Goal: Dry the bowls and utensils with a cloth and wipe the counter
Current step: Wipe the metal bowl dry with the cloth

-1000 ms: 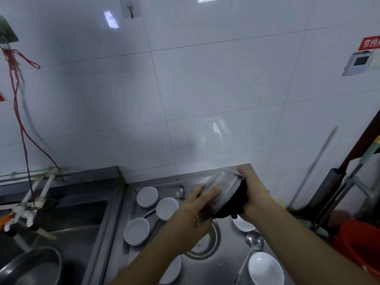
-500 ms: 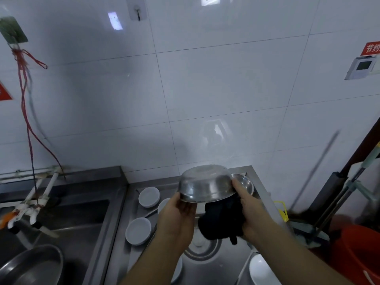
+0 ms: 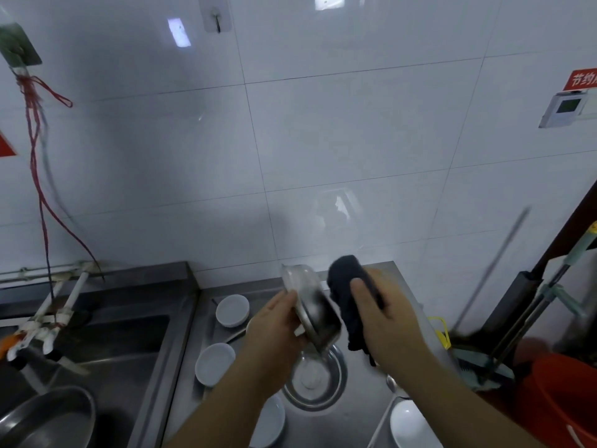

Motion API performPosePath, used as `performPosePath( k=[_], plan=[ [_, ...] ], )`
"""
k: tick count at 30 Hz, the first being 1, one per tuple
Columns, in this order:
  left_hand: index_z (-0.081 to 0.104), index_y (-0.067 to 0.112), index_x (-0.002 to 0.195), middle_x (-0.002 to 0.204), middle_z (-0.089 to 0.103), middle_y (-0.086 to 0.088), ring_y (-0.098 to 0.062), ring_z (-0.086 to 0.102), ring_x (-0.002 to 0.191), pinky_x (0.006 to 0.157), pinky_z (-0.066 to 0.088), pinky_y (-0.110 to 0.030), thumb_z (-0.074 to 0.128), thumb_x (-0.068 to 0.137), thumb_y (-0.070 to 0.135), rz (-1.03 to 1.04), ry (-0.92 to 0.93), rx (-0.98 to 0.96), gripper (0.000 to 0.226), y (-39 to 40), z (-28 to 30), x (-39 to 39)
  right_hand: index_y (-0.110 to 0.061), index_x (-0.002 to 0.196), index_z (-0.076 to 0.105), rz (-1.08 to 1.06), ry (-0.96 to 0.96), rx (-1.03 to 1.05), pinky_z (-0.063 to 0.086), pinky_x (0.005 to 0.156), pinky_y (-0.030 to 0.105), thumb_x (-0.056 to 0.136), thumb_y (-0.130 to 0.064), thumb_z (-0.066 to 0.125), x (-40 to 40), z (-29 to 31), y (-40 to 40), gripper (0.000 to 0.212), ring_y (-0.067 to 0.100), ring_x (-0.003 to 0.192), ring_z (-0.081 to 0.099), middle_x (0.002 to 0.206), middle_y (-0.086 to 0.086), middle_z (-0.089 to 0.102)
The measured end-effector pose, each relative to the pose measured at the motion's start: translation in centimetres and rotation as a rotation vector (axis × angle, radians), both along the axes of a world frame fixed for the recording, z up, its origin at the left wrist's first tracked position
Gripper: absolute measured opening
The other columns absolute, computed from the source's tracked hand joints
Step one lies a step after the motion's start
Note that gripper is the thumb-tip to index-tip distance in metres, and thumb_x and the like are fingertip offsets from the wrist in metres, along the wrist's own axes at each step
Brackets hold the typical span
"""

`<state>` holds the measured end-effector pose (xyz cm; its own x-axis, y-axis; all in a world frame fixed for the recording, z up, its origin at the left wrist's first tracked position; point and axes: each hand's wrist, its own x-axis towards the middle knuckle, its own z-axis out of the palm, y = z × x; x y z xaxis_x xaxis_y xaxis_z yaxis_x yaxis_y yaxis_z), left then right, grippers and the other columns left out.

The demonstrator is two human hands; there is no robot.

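Steel bowl (image 3: 310, 305) now tipped on edge versus 0.5 s ago, gripped by left hand (image 3: 274, 321); right hand (image 3: 381, 305) clutching dark cloth (image 3: 347, 292) beside bowl, above counter (image 3: 361, 367).

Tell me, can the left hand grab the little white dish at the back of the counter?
Probably not right now: the left hand grips the steel bowl. The white dish lies uncovered nearby, so putting the bowl down would free it.

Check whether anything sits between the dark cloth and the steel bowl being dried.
Nothing visible does. The right hand grips the dark cloth right beside the tilted stainless steel bowl, which the left hand holds; whether cloth and bowl touch is unclear.
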<state>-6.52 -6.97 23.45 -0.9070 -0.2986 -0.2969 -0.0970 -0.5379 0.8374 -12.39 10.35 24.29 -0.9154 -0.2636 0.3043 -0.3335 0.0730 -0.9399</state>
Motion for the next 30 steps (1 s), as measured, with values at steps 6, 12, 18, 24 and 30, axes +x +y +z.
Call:
performPosePath(
  k=[6, 12, 18, 24, 30],
  plan=[
    [0.075, 0.013, 0.128, 0.131, 0.071, -0.026, -0.04, 0.071, 0.122, 0.089, 0.063, -0.043, 0.055, 0.1, 0.03, -0.234, 0.128, 0.058, 0.039, 1.4, 1.0, 1.6, -0.024, 0.15, 0.055, 0.215, 0.471, 0.38, 0.034, 0.121, 0.031, 0.105, -0.034, 0.057, 1.0, -0.4, -0.7, 0.046, 0.007, 0.148, 0.043, 0.152, -0.016, 0.054],
    [0.066, 0.011, 0.14, 0.138, 0.067, -0.028, -0.044, 0.067, 0.126, 0.093, 0.061, -0.05, 0.058, 0.102, 0.031, -0.306, 0.127, 0.06, 0.043, 1.2, 0.9, 2.0, -0.03, 0.143, 0.057, 0.222, 0.331, 0.391, 0.046, 0.109, 0.027, 0.103, -0.036, 0.056, -1.0, 0.2, -0.4, 0.041, 0.001, 0.129, 0.055, 0.136, -0.019, 0.063],
    [0.072, 0.009, 0.131, 0.122, 0.073, -0.028, -0.038, 0.075, 0.106, 0.084, 0.062, -0.044, 0.064, 0.1, 0.035, -0.315, 0.136, -0.039, 0.041, 0.2, 1.1, 1.9, -0.034, 0.11, 0.071, 0.187, -0.041, 0.122, 0.051, 0.078, 0.016, 0.098, -0.042, 0.055, -3.6, 2.5, -0.8, 0.022, 0.006, 0.091, 0.07, 0.095, -0.009, 0.076],
    [0.074, 0.01, 0.128, 0.106, 0.074, -0.023, -0.035, 0.071, 0.091, 0.076, 0.058, -0.043, 0.084, 0.086, 0.049, -0.293, 0.203, -0.101, 0.059, -0.5, 2.3, 1.7, -0.032, 0.106, 0.082, 0.09, -0.477, -0.278, 0.055, 0.077, 0.022, 0.103, -0.038, 0.061, -4.8, 2.2, -1.0, 0.022, 0.008, 0.095, 0.077, 0.105, -0.003, 0.081],
    [0.079, 0.012, 0.12, 0.11, 0.08, -0.019, -0.029, 0.08, 0.097, 0.078, 0.064, -0.04, 0.076, 0.087, 0.032, -0.181, 0.282, 0.025, 0.038, -0.6, 2.9, 1.1, -0.021, 0.124, 0.077, -0.027, -0.84, -0.579, 0.06, 0.061, 0.022, 0.1, -0.043, 0.065, -4.4, 0.1, -1.5, 0.034, 0.01, 0.088, 0.079, 0.104, -0.001, 0.081]
  ],
)
